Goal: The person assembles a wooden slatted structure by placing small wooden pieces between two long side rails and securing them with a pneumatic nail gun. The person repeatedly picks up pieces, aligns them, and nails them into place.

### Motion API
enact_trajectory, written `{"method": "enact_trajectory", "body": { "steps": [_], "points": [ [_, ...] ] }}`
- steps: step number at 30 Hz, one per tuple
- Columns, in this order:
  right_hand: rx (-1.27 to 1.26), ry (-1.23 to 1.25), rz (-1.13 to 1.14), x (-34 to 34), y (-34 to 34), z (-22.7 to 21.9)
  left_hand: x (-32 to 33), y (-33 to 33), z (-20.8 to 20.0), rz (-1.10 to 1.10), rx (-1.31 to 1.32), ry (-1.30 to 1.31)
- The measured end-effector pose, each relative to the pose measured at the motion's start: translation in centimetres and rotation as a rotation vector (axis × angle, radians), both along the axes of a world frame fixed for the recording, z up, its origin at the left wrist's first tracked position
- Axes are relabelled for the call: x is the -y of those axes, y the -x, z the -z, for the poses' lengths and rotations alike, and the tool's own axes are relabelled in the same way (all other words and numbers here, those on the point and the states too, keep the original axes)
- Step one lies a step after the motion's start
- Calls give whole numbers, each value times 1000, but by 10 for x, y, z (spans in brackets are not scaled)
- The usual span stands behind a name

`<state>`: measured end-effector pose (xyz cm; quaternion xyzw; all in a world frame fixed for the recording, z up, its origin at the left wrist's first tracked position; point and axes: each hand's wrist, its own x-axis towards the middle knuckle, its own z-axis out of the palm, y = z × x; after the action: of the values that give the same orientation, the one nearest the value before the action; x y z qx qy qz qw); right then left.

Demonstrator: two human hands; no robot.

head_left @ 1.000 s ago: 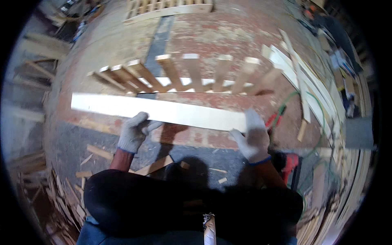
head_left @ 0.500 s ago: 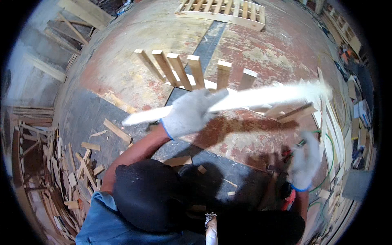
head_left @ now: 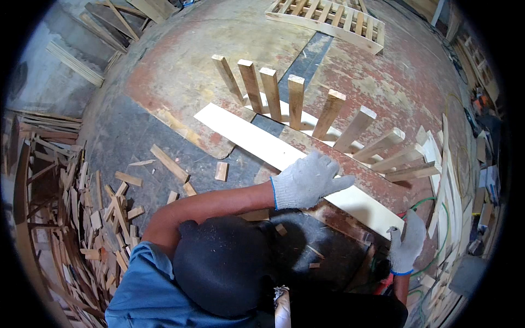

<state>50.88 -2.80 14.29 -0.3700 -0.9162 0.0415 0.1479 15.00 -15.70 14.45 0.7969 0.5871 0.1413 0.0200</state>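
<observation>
My left hand (head_left: 307,180), in a pale grey knitted glove with a blue cuff, grips a long, flat, pale wooden board (head_left: 246,138) near its middle. The board slants from upper left down to lower right. At its lower right end is my right hand (head_left: 409,240), gloved the same way, with thumb and fingers about the board's end. Just beyond the held board, several wooden slats (head_left: 296,101) stand on end in a row along another pale board (head_left: 306,121) lying on the floor. The held board is apart from the slat tops.
A finished-looking slatted wooden frame (head_left: 328,27) lies on the floor at the far side. Offcuts (head_left: 117,213) are heaped on the left. Long pale strips (head_left: 437,180) and a green hose (head_left: 445,218) lie on the right. A red object (head_left: 384,285) sits below my right hand.
My left hand has moved right and nearer with the board, which now slopes down to the right instead of rising. My right hand has come to the board's end.
</observation>
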Motion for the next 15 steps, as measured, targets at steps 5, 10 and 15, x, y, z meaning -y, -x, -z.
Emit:
{"method": "enact_trajectory", "body": {
  "steps": [5, 10, 15],
  "points": [
    [36, -62, -156, -1, -14, -1, 0, -7, -4, -33, 5, 37],
    [124, -107, -158, -25, -32, 2, -7, -16, -2, -26, 111, 79],
    [176, -140, -77, -70, -26, -31, -35, 1, -48, 27, 71, -108]
  ]
}}
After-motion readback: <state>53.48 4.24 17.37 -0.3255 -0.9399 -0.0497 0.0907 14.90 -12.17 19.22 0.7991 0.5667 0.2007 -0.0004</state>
